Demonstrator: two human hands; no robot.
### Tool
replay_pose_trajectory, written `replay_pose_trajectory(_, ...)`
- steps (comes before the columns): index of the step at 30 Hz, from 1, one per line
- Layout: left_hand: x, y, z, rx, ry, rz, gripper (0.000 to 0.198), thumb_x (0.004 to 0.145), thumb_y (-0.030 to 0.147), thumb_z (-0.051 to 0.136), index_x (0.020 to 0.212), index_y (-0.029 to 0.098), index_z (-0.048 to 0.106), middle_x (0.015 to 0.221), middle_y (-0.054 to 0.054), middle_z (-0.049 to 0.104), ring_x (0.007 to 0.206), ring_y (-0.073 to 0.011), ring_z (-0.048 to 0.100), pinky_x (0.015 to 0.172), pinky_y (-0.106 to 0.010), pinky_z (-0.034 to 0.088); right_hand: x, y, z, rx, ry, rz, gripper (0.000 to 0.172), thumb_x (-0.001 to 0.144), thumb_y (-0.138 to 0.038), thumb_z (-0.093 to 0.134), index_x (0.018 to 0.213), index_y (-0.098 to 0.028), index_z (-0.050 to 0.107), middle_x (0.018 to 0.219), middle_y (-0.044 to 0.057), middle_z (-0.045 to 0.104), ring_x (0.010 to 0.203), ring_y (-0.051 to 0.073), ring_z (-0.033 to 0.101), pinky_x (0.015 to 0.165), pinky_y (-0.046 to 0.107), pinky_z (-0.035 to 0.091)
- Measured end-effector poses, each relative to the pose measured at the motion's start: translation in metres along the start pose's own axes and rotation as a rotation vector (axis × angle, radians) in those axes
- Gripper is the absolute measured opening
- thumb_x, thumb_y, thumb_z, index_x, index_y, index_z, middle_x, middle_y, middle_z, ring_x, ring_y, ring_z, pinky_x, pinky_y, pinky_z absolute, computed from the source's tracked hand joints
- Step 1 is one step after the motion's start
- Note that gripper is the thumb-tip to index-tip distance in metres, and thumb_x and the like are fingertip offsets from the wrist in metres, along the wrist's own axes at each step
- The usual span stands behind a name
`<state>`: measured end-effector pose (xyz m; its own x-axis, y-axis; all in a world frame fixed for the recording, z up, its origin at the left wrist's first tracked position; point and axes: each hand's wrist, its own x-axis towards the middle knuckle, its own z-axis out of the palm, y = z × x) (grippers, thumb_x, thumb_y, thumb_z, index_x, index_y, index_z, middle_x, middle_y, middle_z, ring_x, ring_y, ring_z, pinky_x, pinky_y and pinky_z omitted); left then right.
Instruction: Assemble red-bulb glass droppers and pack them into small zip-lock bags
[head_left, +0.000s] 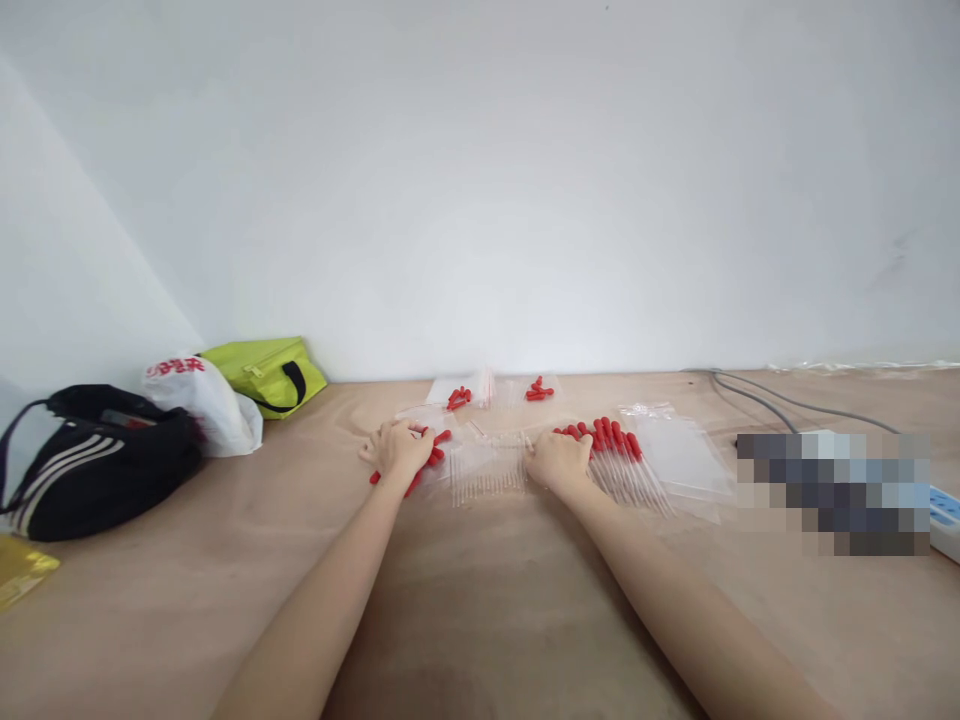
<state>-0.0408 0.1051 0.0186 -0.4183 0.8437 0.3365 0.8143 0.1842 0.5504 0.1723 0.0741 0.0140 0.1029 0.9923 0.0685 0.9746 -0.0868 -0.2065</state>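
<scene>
My left hand [397,450] is closed at a loose pile of red rubber bulbs [436,456], its fingertips pinching at one of them. Between my hands lies a row of clear glass dropper tubes [487,485], side by side on the table. My right hand [561,460] is at the right end of that row, its curled fingers at the top of a tube. Beside it, to the right, several droppers with red bulbs [619,440] lie in a slanted row. The hand covers some of their bulbs.
Small clear bags with red bulbs [459,398] lie near the wall. Flat clear plastic bags [682,455] are on the right, near a blurred patch, cables [757,395] and a power strip [946,510]. A black bag [112,460], white bag [217,410] and lime-green bag [262,365] stand left.
</scene>
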Motion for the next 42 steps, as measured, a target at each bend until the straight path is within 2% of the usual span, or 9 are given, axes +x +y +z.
replay_pose_trajectory(6,-0.014,-0.001,-0.018,-0.051,0.071,0.004,0.013,0.064,0.033,0.060,0.064,0.020,0.060,0.088,-0.011,0.064,0.093,-0.0349,0.054,0.085,-0.057,0.030,-0.013,0.003,-0.001,-0.013,0.056,-0.070,0.026,0.078,-0.022,0.042,0.079,-0.009,0.065,0.086,0.020,0.064,0.083,0.028,0.057,0.077,0.041,0.025)
replay_pose_trajectory(9,-0.029,-0.004,-0.024,-0.139,0.070,0.079,0.012,0.071,0.031,0.054,0.074,0.019,0.055,0.092,-0.008,0.063,0.089,-0.0259,0.058,0.084,-0.044,0.040,-0.023,0.017,0.000,0.014,0.167,-0.105,0.029,0.083,-0.026,0.037,0.086,-0.008,0.060,0.088,0.018,0.063,0.086,0.028,0.056,0.075,0.038,0.027)
replay_pose_trajectory(12,-0.055,-0.009,-0.024,-0.266,-0.004,0.249,0.012,0.080,0.031,0.044,0.084,0.020,0.048,0.085,-0.004,0.063,0.078,-0.0165,0.061,0.072,-0.029,0.047,-0.037,0.042,0.008,0.156,0.409,-0.265,0.025,0.087,-0.024,0.033,0.084,-0.012,0.054,0.079,0.010,0.063,0.074,0.021,0.057,0.074,0.035,0.028)
replay_pose_trajectory(15,-0.085,-0.013,-0.019,-0.385,-0.108,0.638,0.012,0.083,0.029,0.044,0.087,0.019,0.048,0.079,-0.003,0.061,0.075,-0.0165,0.060,0.068,-0.028,0.047,-0.052,0.065,0.020,0.286,0.548,-0.525,0.022,0.089,-0.022,0.031,0.080,-0.015,0.049,0.070,0.003,0.061,0.062,0.014,0.054,0.075,0.032,0.029)
replay_pose_trajectory(18,-0.104,-0.012,-0.015,-0.300,-0.203,0.874,0.014,0.084,0.032,0.048,0.090,0.020,0.054,0.076,-0.002,0.063,0.072,-0.0161,0.059,0.070,-0.029,0.044,-0.065,0.073,0.024,0.343,0.522,-0.675,0.020,0.090,-0.022,0.033,0.083,-0.016,0.051,0.070,0.002,0.061,0.062,0.013,0.053,0.074,0.030,0.029)
replay_pose_trajectory(22,-0.109,-0.007,-0.013,-0.226,-0.191,0.985,0.021,0.087,0.035,0.045,0.095,0.021,0.058,0.081,-0.002,0.065,0.075,-0.0160,0.059,0.074,-0.032,0.039,-0.074,0.062,0.018,0.379,0.448,-0.756,0.022,0.089,-0.018,0.035,0.097,-0.018,0.055,0.079,0.003,0.063,0.071,0.014,0.055,0.076,0.030,0.028)
replay_pose_trajectory(28,-0.109,-0.005,-0.014,-0.219,-0.154,1.016,0.026,0.089,0.037,0.040,0.088,0.021,0.062,0.080,-0.002,0.064,0.076,-0.0147,0.058,0.076,-0.032,0.036,-0.078,0.050,0.014,0.365,0.369,-0.820,0.023,0.089,-0.020,0.037,0.091,-0.020,0.060,0.075,0.002,0.063,0.069,0.013,0.054,0.077,0.032,0.026)
replay_pose_trajectory(37,-0.114,-0.001,-0.016,-0.237,-0.245,0.994,0.023,0.090,0.031,0.040,0.084,0.022,0.061,0.078,0.001,0.067,0.073,-0.0138,0.060,0.087,-0.037,0.026,-0.077,0.050,0.014,0.439,0.329,-0.865,0.022,0.088,-0.018,0.040,0.091,-0.020,0.061,0.077,0.001,0.064,0.071,0.013,0.054,0.077,0.032,0.024)
replay_pose_trajectory(42,-0.116,-0.007,-0.012,-0.245,-0.285,1.033,0.025,0.091,0.030,0.038,0.090,0.024,0.062,0.076,0.001,0.067,0.071,-0.0128,0.060,0.091,-0.038,0.024,-0.073,0.051,0.015,0.396,0.341,-0.907,0.027,0.085,-0.012,0.039,0.091,-0.024,0.063,0.077,0.001,0.064,0.071,0.013,0.054,0.078,0.034,0.023)
